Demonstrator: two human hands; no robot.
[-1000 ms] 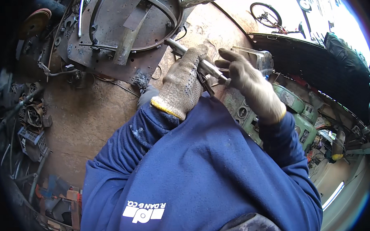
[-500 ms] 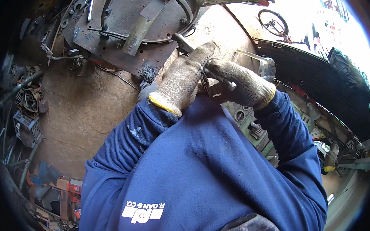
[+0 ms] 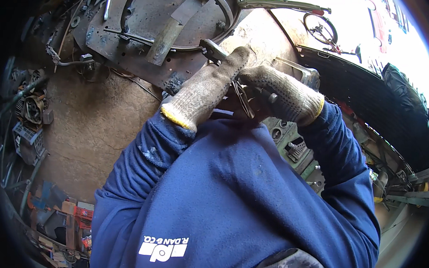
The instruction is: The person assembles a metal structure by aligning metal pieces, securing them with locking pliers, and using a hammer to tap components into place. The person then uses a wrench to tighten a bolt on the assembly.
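In a grey knitted glove with a yellow cuff, my left hand (image 3: 208, 89) is closed around a pair of metal pliers (image 3: 213, 52). Their flat dark head sticks out beyond its fingers, and thin handles (image 3: 242, 100) show beneath, close to my chest. My right hand (image 3: 288, 91), gloved alike, meets the left at the fingertips with its fingers curled. A rounded metal end (image 3: 272, 98) pokes out under it; the rest of what it grips is hidden by the glove and shadow.
Ahead lies a dark steel plate (image 3: 110, 48) bearing a large metal ring and a flat bar (image 3: 165, 42). A green machine (image 3: 290, 143) stands under my right arm. Scrap and a grey crate (image 3: 28, 140) lie left. A bicycle (image 3: 320, 28) is far right.
My left wrist has shifted down and left a little, and more of the pliers' handles shows between the gloves. Both hands stay closed and together.
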